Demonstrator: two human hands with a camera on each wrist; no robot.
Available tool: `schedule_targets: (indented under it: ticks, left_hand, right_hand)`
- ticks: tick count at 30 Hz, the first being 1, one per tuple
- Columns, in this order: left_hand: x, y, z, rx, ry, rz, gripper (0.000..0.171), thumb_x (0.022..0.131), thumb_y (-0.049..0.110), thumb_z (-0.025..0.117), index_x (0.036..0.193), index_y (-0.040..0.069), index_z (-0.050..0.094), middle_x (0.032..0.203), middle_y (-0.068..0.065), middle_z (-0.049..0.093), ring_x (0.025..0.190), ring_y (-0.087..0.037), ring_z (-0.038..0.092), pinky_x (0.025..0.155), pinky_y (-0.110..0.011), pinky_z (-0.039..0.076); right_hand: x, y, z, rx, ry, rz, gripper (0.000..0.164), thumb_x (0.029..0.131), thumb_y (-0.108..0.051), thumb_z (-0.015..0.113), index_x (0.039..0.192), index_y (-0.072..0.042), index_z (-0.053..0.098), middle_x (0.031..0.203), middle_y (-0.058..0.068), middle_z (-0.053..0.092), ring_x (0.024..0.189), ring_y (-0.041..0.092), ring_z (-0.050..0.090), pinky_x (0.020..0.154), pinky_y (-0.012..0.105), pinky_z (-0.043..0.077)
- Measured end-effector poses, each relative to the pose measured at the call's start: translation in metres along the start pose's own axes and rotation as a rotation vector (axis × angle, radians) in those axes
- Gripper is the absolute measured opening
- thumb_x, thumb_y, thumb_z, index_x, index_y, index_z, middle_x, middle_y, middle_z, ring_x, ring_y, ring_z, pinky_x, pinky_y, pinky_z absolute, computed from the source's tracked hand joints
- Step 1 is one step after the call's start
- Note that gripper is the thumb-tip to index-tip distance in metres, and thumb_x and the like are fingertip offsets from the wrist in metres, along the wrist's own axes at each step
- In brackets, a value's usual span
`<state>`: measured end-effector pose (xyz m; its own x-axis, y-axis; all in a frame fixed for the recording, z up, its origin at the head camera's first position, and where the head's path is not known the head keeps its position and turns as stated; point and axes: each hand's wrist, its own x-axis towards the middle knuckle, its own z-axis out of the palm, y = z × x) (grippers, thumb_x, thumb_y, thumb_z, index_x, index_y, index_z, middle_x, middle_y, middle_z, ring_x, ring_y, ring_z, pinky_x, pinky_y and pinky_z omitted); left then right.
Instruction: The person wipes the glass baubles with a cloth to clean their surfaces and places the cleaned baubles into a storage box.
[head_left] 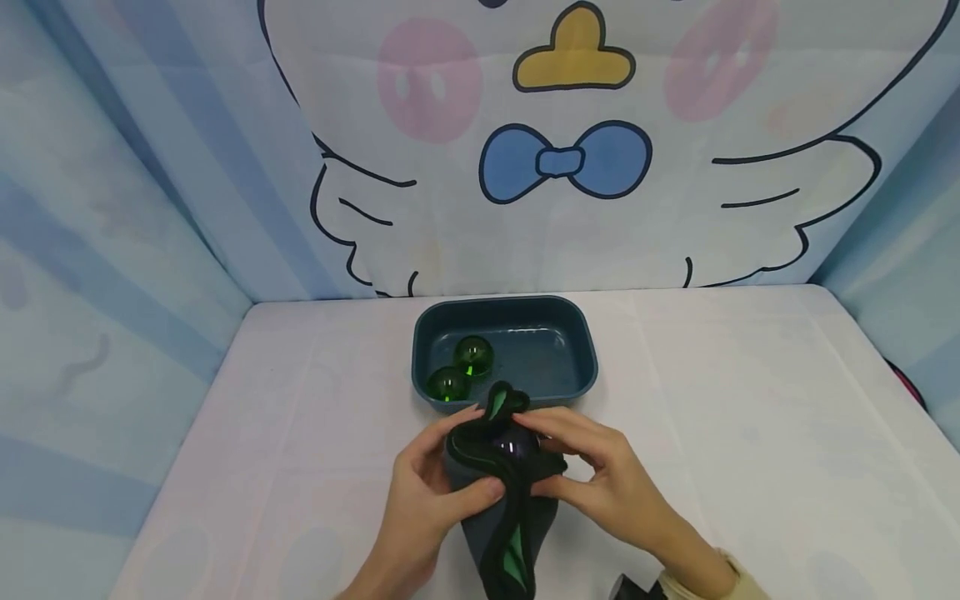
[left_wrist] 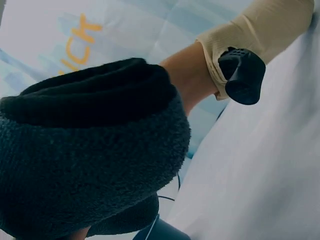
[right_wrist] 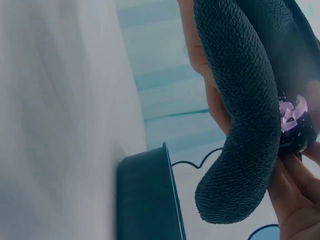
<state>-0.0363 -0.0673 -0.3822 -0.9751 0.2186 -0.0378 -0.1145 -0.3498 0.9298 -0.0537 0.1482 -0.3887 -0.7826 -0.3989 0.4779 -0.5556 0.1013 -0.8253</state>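
Both hands hold a dark grey fuzzy cloth (head_left: 480,533) with a black and green inner side, at the front middle of the table. My left hand (head_left: 420,504) grips its left side, the thumb lying across the front. From the right, my right hand (head_left: 603,471) pinches the upper part between thumb and fingers. A dark shiny ball (head_left: 516,443) sits within the folds; pale purple marks show on the ball (right_wrist: 292,119) in the right wrist view. The cloth (left_wrist: 95,165) fills much of the left wrist view and hides my left hand's fingers there.
Just beyond the hands stands a dark teal tray (head_left: 555,400) with two clear green balls (head_left: 473,356) at its left end. A black device (left_wrist: 244,77) is strapped at the right sleeve. Printed curtains (head_left: 135,208) enclose the white table (head_left: 750,417).
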Motion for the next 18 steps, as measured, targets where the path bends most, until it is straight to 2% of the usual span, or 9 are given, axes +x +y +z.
schedule_targets:
  ticks: [2,6,10,14,16,18]
  left_hand:
    - [-0.001,-0.002,0.0,-0.001,-0.01,0.011,0.064,0.077,-0.002,0.08,0.136,0.002,0.054,0.137,-0.016,0.054,0.122,-0.026,0.059,0.098,-0.035,0.053]
    - [0.0,-0.004,0.001,0.013,0.024,0.022,0.06,0.079,0.002,0.08,0.134,0.005,0.055,0.134,-0.015,0.057,0.123,-0.026,0.057,0.101,-0.033,0.051]
    - [0.001,-0.006,0.002,0.004,0.05,0.038,0.058,0.081,0.004,0.078,0.134,0.007,0.055,0.135,-0.013,0.058,0.129,-0.026,0.05,0.105,-0.031,0.047]
    - [0.002,-0.007,0.002,-0.029,0.049,0.052,0.059,0.081,0.003,0.076,0.135,0.005,0.053,0.137,-0.014,0.056,0.133,-0.027,0.045,0.105,-0.032,0.047]
    - [0.001,-0.007,0.002,-0.03,0.046,0.056,0.059,0.081,0.002,0.077,0.135,0.004,0.053,0.137,-0.015,0.056,0.133,-0.027,0.044,0.106,-0.032,0.046]
    - [0.001,-0.006,0.002,-0.021,0.043,0.06,0.059,0.08,0.002,0.078,0.134,0.004,0.054,0.137,-0.015,0.056,0.132,-0.027,0.044,0.107,-0.032,0.045]
  right_hand:
    - [0.0,0.0,0.0,-0.008,-0.01,0.012,0.06,0.078,0.004,0.078,0.134,-0.006,0.06,0.125,0.01,0.064,0.114,0.011,0.062,0.089,0.027,0.057]
    - [0.0,0.0,0.003,-0.019,0.02,0.008,0.06,0.079,0.003,0.078,0.135,-0.005,0.06,0.126,0.009,0.06,0.115,0.012,0.06,0.091,0.027,0.056]
    - [-0.001,0.001,0.007,0.026,0.069,-0.102,0.062,0.075,0.006,0.081,0.133,0.001,0.059,0.132,0.015,0.056,0.125,0.017,0.056,0.097,0.026,0.053]
    - [-0.001,0.006,0.01,0.008,0.08,-0.222,0.055,0.08,-0.002,0.08,0.13,0.002,0.059,0.134,0.02,0.056,0.129,0.021,0.053,0.1,0.024,0.051]
    - [-0.001,0.008,0.012,0.006,0.075,-0.23,0.052,0.082,-0.003,0.078,0.131,0.001,0.058,0.135,0.019,0.055,0.129,0.021,0.053,0.1,0.024,0.05]
    - [-0.001,0.008,0.012,0.011,0.067,-0.202,0.054,0.082,0.002,0.076,0.133,0.001,0.057,0.135,0.018,0.055,0.128,0.02,0.053,0.1,0.024,0.05]
